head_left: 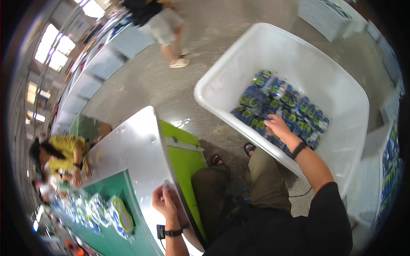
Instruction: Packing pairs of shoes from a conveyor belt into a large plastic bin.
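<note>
My right hand (278,127) reaches over the near wall of a large white tub (226,104), fingers apart and holding nothing I can see. Below it, rows of blue and lime-green shoes (294,109) in clear bags cover the tub's bottom. My left hand (165,204) hovers at the edge of a metal tabletop (132,145), its fingers pinched together around something small and greyish that I cannot make out. Left of that hand, bagged shoes (121,215) with a lime sole showing lie on a green conveyor belt (143,232).
Lime-green panels (183,160) close the table's side beside my legs. At the left, a person in a yellow top (66,149) leans over the belt. Another person (164,30) stands farther off. More white tubs (324,19) line the right side and the far left.
</note>
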`<action>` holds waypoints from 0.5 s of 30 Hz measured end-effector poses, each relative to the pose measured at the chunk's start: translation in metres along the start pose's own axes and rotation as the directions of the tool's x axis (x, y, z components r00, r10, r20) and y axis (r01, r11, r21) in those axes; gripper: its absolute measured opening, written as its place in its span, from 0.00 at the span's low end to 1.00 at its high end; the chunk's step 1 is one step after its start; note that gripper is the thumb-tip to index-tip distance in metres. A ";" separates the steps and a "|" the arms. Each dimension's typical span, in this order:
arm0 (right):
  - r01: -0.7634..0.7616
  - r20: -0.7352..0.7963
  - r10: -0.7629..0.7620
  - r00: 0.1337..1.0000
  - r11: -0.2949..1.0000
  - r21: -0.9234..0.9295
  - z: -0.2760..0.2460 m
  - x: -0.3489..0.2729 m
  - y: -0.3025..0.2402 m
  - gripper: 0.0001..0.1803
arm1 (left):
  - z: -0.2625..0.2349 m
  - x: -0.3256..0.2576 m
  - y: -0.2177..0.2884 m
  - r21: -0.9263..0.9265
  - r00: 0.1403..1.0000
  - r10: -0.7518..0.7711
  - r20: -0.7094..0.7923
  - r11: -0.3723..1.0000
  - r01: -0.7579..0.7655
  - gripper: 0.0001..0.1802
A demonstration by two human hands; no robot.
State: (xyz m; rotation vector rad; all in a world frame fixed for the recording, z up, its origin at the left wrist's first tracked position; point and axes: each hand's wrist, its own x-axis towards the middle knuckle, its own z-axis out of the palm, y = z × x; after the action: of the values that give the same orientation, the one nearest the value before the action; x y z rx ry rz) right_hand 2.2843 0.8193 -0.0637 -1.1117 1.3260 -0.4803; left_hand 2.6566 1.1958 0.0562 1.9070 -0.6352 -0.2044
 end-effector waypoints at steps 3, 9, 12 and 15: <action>0.221 0.090 -0.225 0.970 0.974 0.049 0.016 -0.028 0.003 0.31 | -0.003 -0.004 -0.012 -0.371 0.982 -0.180 0.059 0.909 0.189 0.10; 0.492 0.046 -0.496 0.867 0.837 -0.240 -0.004 -0.035 0.059 0.25 | -0.027 0.013 0.002 -0.213 0.975 -0.192 0.112 0.954 0.212 0.17; 0.524 0.047 -0.536 0.843 0.797 -0.299 0.030 -0.042 0.064 0.24 | -0.096 0.011 -0.043 0.191 0.947 0.232 -0.221 0.963 -0.192 0.18; 0.534 -0.005 -0.588 0.809 0.738 -0.413 0.034 -0.054 0.053 0.21 | -0.163 0.025 -0.043 0.545 0.819 0.447 -0.359 0.813 -0.205 0.21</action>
State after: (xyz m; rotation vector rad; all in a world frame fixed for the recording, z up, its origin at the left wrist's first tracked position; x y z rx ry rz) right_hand 2.2863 0.8996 -0.0847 -1.8764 1.2125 -0.7649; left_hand 2.7607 1.3263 0.0896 2.1603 -0.7150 0.7079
